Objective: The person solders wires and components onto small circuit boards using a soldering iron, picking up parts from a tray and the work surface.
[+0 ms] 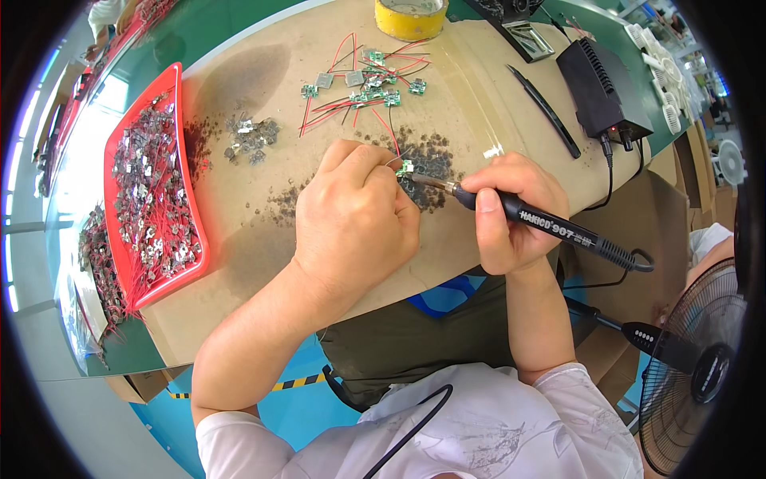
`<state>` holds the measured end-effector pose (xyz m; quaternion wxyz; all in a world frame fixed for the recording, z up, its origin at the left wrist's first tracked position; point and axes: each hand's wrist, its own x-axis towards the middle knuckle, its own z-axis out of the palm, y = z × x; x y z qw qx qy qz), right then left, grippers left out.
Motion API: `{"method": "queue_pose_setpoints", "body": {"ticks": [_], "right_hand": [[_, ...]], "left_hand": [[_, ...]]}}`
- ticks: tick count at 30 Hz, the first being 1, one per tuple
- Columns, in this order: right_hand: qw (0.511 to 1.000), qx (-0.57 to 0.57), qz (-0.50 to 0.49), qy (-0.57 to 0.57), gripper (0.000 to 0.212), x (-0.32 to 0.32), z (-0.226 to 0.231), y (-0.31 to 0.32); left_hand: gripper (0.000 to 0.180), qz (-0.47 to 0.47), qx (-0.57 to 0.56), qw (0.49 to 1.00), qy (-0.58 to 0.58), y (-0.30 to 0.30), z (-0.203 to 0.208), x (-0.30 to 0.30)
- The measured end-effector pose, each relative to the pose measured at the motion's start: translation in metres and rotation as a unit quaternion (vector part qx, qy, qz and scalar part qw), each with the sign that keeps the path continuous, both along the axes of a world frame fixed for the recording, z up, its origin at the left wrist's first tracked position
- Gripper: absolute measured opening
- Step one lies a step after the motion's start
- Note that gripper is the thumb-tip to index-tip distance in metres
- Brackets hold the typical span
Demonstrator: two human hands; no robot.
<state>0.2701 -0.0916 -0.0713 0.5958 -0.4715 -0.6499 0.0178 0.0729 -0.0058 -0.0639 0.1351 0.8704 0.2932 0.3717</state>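
Note:
My right hand (519, 195) is closed round the black handle of a soldering iron (558, 226). The iron's tip meets or nearly meets a small green circuit board (405, 168) with a red wire running up from it. Closed in a pinch, my left hand (351, 211) has that board at its fingertips, which are partly hidden. A thin silvery strand curves from these fingers to the board. Dark scorch spots (435, 160) mark the brown cardboard (279, 88) below. Beyond my hands lie several wired circuit boards (371, 96) with red and black leads.
A red tray (203, 247) full of small metal parts and red wires stands at left, a loose pile of metal pieces (251, 137) beside it. At right are a black pen (545, 112), the black power box (602, 88) with cables, and a fan (690, 367). Yellow tape roll (411, 20) sits behind.

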Motion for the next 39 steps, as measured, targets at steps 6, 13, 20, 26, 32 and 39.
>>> {"method": "queue_pose_setpoints", "body": {"ticks": [6,13,20,26,32,39], "right_hand": [[1.000,-0.001,-0.002,-0.021,0.013,0.001,0.000,0.000],[0.998,0.009,-0.023,0.051,0.011,-0.001,-0.003,-0.006],[0.999,0.019,-0.036,0.036,0.008,-0.001,-0.004,-0.003],[0.997,0.016,-0.066,0.042,0.008,-0.003,-0.005,-0.002],[0.989,-0.062,-0.078,0.111,0.019,-0.009,0.000,0.007],[0.984,-0.168,-0.009,0.063,0.033,-0.005,-0.001,0.012]], "left_hand": [[0.010,0.002,0.002,1.000,0.002,0.000,0.001,0.001],[0.011,0.005,0.005,1.000,0.006,0.000,0.000,0.001],[0.010,0.007,0.000,1.000,0.008,-0.001,0.001,0.001],[0.010,0.010,-0.001,1.000,0.010,-0.002,0.001,0.002],[0.010,0.006,-0.004,1.000,0.009,-0.001,0.000,0.001],[0.010,0.002,0.012,1.000,0.004,0.000,0.000,-0.001]]}}
